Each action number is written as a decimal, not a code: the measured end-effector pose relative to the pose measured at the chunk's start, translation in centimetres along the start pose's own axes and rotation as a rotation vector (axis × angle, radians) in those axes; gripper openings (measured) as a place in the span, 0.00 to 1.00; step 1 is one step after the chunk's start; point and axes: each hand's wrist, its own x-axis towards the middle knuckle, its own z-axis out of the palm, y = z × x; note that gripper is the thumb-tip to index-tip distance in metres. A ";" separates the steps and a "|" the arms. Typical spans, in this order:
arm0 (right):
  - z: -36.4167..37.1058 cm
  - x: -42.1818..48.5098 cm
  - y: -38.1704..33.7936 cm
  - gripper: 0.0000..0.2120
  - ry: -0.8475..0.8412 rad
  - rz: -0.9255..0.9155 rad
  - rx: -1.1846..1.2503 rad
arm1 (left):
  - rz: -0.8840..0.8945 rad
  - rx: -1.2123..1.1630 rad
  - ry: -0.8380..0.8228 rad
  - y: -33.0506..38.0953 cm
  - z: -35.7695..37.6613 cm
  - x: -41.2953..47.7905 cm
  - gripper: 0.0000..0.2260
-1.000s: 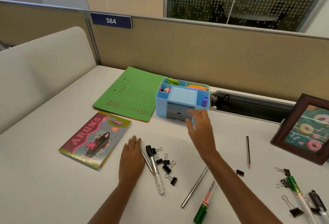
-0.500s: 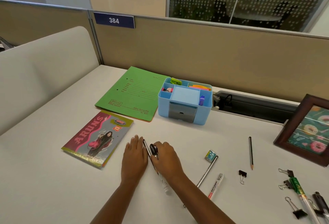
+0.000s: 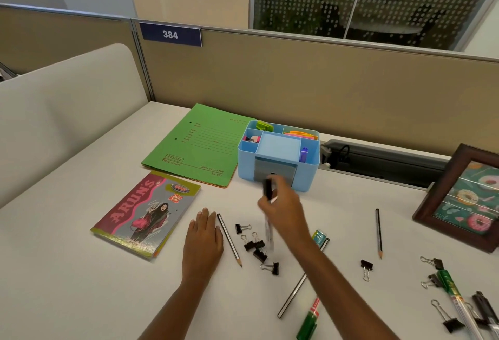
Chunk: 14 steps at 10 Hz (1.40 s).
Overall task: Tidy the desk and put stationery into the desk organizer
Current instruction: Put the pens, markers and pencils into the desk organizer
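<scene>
Two hands (image 3: 202, 239) at work on a white office desk (image 3: 67, 272): we see the left one lying flat, palm down, fingers straight and close together, just beside a pencil (image 3: 229, 239) that lies loose on the surface. The right hand (image 3: 286, 212) is lifted off the desk, its fingers curled round a black-capped white marker (image 3: 268, 191), blurred and held roughly upright just in front of the blue desk organizer (image 3: 307, 174). We count five black binder clips (image 3: 255, 245) clustered between the two hands. The organizer stands at the back of the desk, touching the edge of a green folder (image 3: 194, 150); a paperback book (image 3: 145, 215) lies left of the flat hand. To the right are a second pencil (image 3: 378, 231) and a wooden picture frame (image 3: 440, 185)
</scene>
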 end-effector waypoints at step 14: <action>-1.9 -9.7 5.8 0.08 -0.041 -0.309 -0.061 | -0.004 -0.086 -0.034 -0.1 0.1 -0.6 0.18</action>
